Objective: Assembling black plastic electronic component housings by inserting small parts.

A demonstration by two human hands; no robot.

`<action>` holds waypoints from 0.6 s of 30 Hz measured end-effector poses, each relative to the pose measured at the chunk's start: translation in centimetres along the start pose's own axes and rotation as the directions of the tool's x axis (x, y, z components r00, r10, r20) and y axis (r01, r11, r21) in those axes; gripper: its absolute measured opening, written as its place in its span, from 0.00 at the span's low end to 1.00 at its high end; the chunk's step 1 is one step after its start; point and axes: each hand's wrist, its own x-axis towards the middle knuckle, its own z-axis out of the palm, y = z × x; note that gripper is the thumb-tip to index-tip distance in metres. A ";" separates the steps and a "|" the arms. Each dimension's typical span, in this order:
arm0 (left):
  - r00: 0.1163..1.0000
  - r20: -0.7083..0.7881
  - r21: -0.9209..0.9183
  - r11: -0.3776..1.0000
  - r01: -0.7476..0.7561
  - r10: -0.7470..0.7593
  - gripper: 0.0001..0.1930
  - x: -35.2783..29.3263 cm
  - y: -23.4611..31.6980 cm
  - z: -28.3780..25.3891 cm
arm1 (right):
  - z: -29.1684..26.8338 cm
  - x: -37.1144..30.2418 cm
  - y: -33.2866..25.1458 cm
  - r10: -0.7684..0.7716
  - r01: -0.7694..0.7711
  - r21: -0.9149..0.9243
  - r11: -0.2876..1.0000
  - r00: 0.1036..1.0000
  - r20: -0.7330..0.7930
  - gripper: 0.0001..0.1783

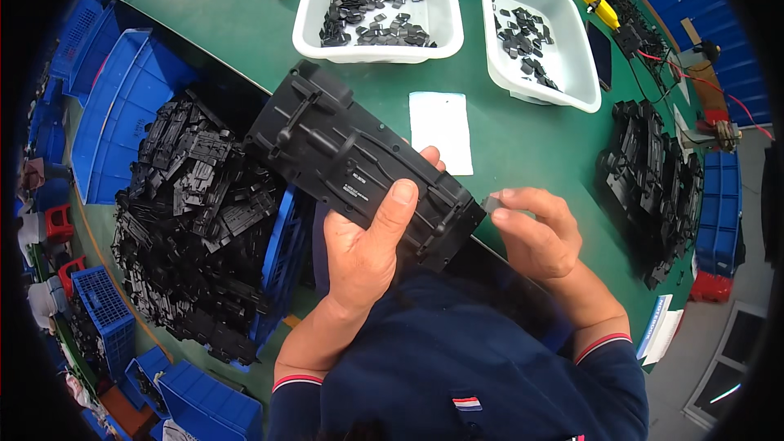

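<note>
Gripping black panel (359, 165), left hand (367, 253); right hand (535, 233) pinching clip (492, 203).

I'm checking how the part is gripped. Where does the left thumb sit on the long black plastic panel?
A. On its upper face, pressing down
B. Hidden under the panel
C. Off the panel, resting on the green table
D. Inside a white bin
A: the left hand grips the black panel with its thumb lying across the upper face.
</note>
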 end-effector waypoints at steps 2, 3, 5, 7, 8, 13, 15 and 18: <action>0.998 -0.031 -0.044 0.997 0.059 -0.060 0.16 -0.1 -0.1 0.1 | 0.0 0.9 0.0 0.049 -0.049 -0.058 0.997 0.999 -0.003 0.17; 0.995 -0.046 -0.067 0.994 0.087 -0.090 0.15 -0.1 -0.1 0.1 | 0.2 1.2 0.4 0.125 -0.125 -0.021 0.992 0.992 0.006 0.15; 0.980 -0.087 -0.113 0.979 0.171 -0.181 0.15 -0.1 -0.7 -0.4 | 1.0 2.1 1.6 0.274 -0.275 0.046 0.960 0.961 0.032 0.11; 0.962 -0.116 -0.137 0.963 0.230 -0.246 0.15 0.1 -1.5 -0.9 | 1.7 3.0 2.5 0.495 -0.503 0.126 0.855 0.864 0.091 0.06; 0.956 -0.126 -0.138 0.959 0.248 -0.265 0.14 0.2 -1.9 -1.0 | 2.2 3.3 3.0 0.578 -0.590 0.167 0.790 0.808 0.117 0.06; 0.937 -0.123 -0.143 0.940 0.310 -0.327 0.14 0.6 -3.2 -2.0 | 3.7 4.6 4.9 0.706 -0.753 0.183 0.632 0.657 0.265 0.09; 0.931 -0.124 -0.140 0.935 0.327 -0.344 0.14 0.7 -3.1 -2.2 | 4.1 5.3 5.0 0.725 -0.780 0.124 0.613 0.618 0.303 0.10; 0.927 -0.115 -0.123 0.931 0.342 -0.356 0.15 0.8 -3.0 -2.4 | 4.7 5.7 5.3 0.734 -0.794 0.081 0.603 0.591 0.334 0.10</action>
